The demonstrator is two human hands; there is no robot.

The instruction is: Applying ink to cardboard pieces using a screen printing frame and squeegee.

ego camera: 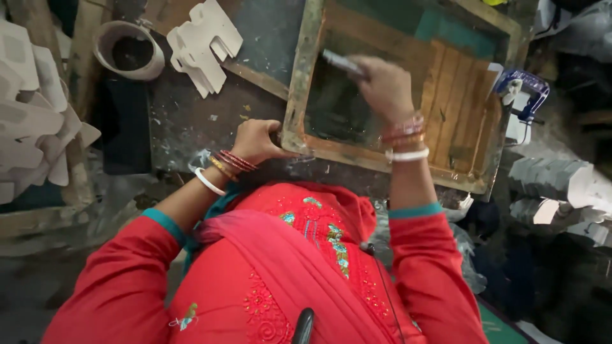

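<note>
On the near left corner of the frame: left hand [256, 141], fingers curled over the corner's outer edge, gripping it; red, gold and white bangles on the wrist.
Wooden screen frame [295, 95]: lying flat on the dark worktop [185, 114], tilted slightly against the worktop's edges; pale, paint-stained rails; dark mesh over the left part, bare brown wooden slats over the right part.
Right hand [386, 86]: over the mesh, inside the frame near its middle; closed around a squeegee, knuckles up; bangles on this wrist too.
Squeegee [341, 62]: grey, narrow; one end showing past the fingers toward the frame's far left; rest hidden under the hand; contact with the mesh not clear.
Far right corner of the frame: blue clamp [526, 92], at the frame's right rail.
Far left of the worktop: round pale pot [129, 51] with dark contents.
Far edge of the worktop, right of the pot: stack of white die-cut card pieces [201, 44], just beside the frame's far left corner, apart from it.
Beyond the worktop's left edge: heap of white card blanks [32, 108].
Beyond the right edge: bundles of white pieces [554, 181], on a lower level.
Clothing: red embroidered tunic with teal cuffs, filling the near view.
</note>
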